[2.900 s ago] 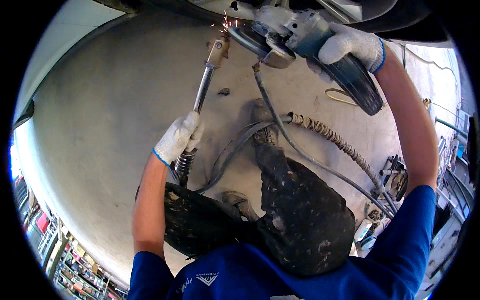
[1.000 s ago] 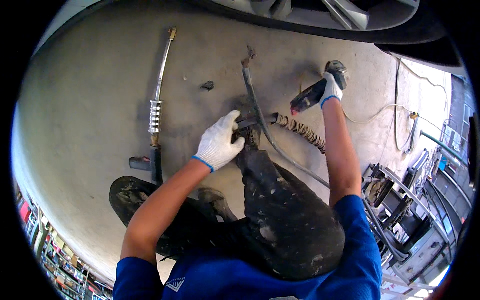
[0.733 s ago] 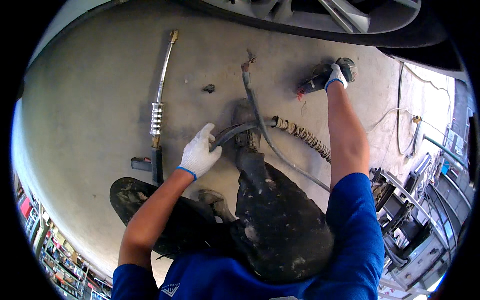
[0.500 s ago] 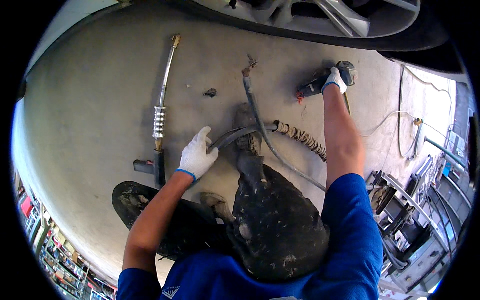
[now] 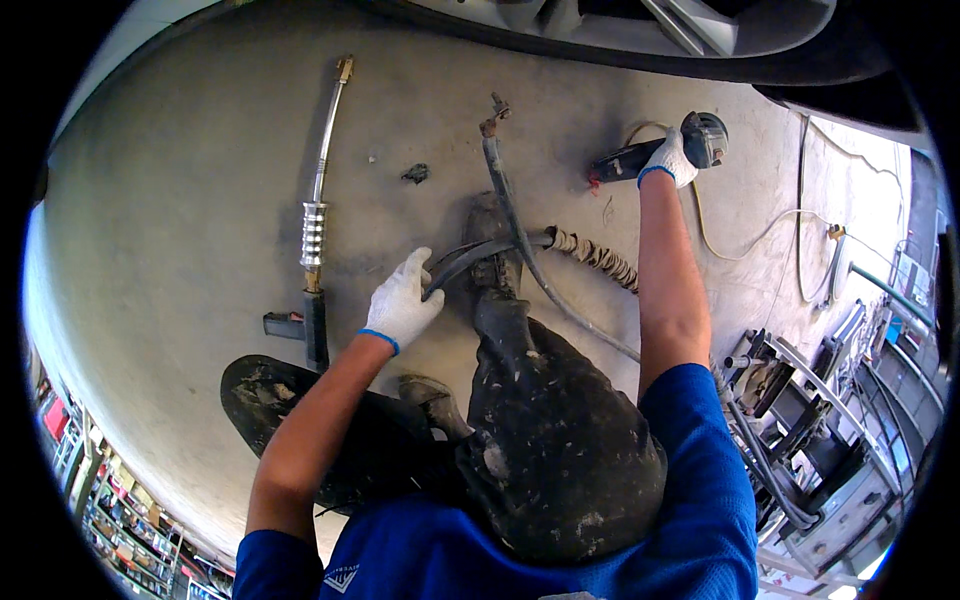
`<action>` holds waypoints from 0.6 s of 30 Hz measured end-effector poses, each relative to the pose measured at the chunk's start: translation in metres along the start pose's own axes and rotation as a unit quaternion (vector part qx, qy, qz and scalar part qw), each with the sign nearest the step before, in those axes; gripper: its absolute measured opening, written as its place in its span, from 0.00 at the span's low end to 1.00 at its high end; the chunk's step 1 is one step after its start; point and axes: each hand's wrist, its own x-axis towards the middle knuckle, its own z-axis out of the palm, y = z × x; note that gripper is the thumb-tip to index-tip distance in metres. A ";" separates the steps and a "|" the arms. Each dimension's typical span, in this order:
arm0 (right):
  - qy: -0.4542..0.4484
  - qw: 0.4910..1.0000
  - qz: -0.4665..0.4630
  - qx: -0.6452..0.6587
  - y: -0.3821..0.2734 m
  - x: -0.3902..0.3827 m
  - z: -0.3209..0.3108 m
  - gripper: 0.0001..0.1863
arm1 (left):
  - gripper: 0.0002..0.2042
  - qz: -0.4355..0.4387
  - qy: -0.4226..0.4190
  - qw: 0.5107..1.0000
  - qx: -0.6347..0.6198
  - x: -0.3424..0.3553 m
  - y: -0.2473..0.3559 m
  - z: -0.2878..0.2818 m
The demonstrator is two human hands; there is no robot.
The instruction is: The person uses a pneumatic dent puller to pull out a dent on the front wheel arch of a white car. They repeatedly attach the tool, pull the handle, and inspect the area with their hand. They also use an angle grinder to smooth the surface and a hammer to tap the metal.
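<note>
My right hand (image 5: 668,160), in a white glove, is stretched out and closed on the body of an angle grinder (image 5: 700,135) that rests on the concrete floor. My left hand (image 5: 400,300), also gloved, hovers with fingers spread beside a black hose (image 5: 500,190); the fingertips are at a bend of that hose by my shoe (image 5: 492,250). A long metal tool with a silver sleeve and black handle (image 5: 316,225) lies on the floor left of my left hand, apart from it.
A spring-wrapped hose (image 5: 595,258) runs right from my shoe. A pale cable (image 5: 740,235) loops over the floor near the grinder. A vehicle's underside (image 5: 640,30) hangs at the top. Metal racks (image 5: 820,430) stand on the right; a small dark scrap (image 5: 415,173) lies on the floor.
Earlier both hands were raised, the grinder sparking and my left hand holding the long tool. The tool now lies on the floor, the grinder is set down, and my left hand has dropped to the hose.
</note>
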 end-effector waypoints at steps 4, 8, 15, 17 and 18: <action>0.023 0.999 0.040 -0.010 0.005 0.004 0.002 0.24 | 0.34 -0.008 -0.012 1.000 0.009 0.000 0.000 0.000; -0.010 0.999 -0.001 -0.046 0.017 0.016 -0.007 0.28 | 0.33 0.000 0.000 1.000 0.013 0.003 -0.002 0.003; -0.275 0.870 -0.265 -0.311 -0.006 -0.008 -0.183 0.33 | 0.31 -0.018 0.037 0.999 -0.006 -0.002 -0.014 -0.022; -0.331 0.755 -0.288 -0.487 -0.054 -0.038 -0.239 0.30 | 0.30 -0.052 0.041 0.997 -0.026 -0.005 -0.029 -0.022; -0.395 0.725 -0.258 -0.502 -0.055 -0.022 -0.272 0.26 | 0.30 -0.061 0.038 0.997 -0.034 -0.004 -0.034 -0.021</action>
